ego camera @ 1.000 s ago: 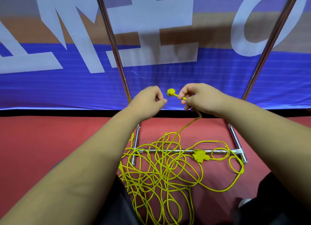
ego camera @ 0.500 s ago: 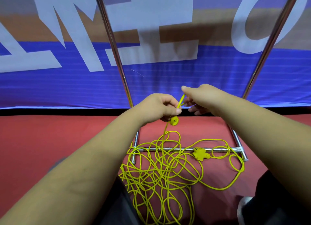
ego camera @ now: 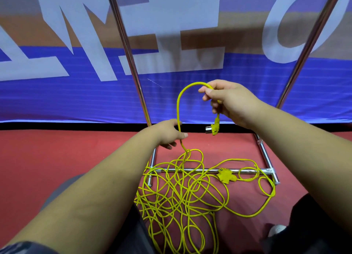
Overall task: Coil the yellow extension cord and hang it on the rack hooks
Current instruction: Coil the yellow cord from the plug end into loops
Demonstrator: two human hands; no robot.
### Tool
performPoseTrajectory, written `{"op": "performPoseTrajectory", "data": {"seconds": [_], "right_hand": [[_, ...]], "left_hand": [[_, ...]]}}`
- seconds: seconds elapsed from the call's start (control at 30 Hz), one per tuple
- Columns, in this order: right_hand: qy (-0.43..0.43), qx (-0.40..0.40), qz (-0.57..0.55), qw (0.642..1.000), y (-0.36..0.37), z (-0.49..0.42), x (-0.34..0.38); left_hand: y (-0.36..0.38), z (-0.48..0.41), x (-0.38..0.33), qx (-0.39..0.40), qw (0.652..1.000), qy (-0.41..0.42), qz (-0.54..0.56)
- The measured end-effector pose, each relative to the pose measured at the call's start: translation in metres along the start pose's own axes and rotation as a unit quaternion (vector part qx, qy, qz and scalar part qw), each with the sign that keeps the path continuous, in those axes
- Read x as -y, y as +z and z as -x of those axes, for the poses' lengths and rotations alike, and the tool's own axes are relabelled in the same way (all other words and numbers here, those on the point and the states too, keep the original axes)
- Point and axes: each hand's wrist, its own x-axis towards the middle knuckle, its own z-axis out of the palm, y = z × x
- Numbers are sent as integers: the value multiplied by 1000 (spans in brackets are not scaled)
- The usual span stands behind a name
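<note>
Right hand [ego camera: 228, 101] pinches the yellow extension cord [ego camera: 178, 105] above its dangling plug [ego camera: 212, 129]; left hand [ego camera: 169, 134], at 8 o'clock, grips lower (likely shaping a first loop).

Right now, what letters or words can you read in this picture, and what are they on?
"M": big white letter on the blue banner, left side, cut off at the top.
"O": big white ring-shaped letter on the same banner, right side, also cut off.
Between them, a white cross-shaped character: cannot tell what it reads.
On the rack joint: a tiny mark, too small to read.
On the yellow cord: no writing shows.
</note>
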Motion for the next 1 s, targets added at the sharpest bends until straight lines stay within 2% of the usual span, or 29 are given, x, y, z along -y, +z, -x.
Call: {"op": "performPoseTrajectory", "data": {"seconds": [0.07,0.2,0.27,0.37,0.53,0.67,0.77,0.83,0.87,0.93,1.0], "right_hand": [[-13,-8,-5,1000,-2,1,2],[7,-51,12,999,-11,-2,-3],[25,-63,22,997,-15,-5,-7],[58,-68,22,996,-19,-7,-12],[109,34,46,992,-8,0,-18],[147,98,-6,984,7,0,-29],[141,103,-4,985,16,-3,-33],[133,89,13,987,19,-5,-36],[130,78,16,988,20,-6,-37],[127,43,8,991,21,-8,-38],[122,5,-10,992,21,-12,-37]], "left_hand": [[2,-4,0,33,998,20,39],[-2,0,-17,-18,985,53,165],[-11,7,-29,-39,960,95,261],[-25,20,-50,-49,902,171,393],[-30,31,-64,-29,794,191,576],[-31,28,-61,-31,771,165,614],[-34,23,-52,-38,762,135,632],[-37,20,-46,-40,770,109,627],[-37,17,-44,-46,785,87,611],[-36,10,-35,-65,850,20,523],[-28,5,-22,-45,938,-37,342]]}}
